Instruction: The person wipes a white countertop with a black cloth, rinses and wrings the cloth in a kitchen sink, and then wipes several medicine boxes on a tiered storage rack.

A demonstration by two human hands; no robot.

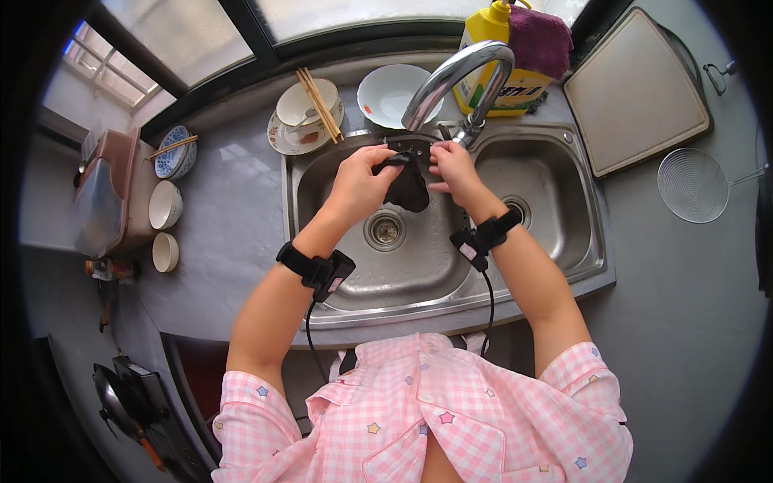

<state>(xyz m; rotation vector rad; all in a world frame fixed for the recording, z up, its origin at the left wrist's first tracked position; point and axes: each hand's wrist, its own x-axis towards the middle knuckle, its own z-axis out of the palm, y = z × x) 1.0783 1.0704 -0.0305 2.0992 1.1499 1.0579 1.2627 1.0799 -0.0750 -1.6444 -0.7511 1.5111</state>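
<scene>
Over the large left basin of a stainless steel double sink (386, 290), my left hand (365, 181) grips a limp black item (409, 187). Whether it is cloth or a plastic bag, I cannot tell. It hangs down between my hands, above the back side of the basin drain (385, 230). My right hand (450, 169) is just right of it, close to the base of the chrome faucet (468, 60), with its fingers bent. A small gap separates those lower fingers from the black item; whether the fingertips pinch anything is unclear.
Behind the sink stand stacked bowls with chopsticks (320, 105), a white bowl (392, 96) and a yellow detergent jug (480, 36) with a purple cloth (539, 42). Several bowls (164, 205) line the left counter. A cutting board (637, 90) and a wire strainer (693, 184) are at right.
</scene>
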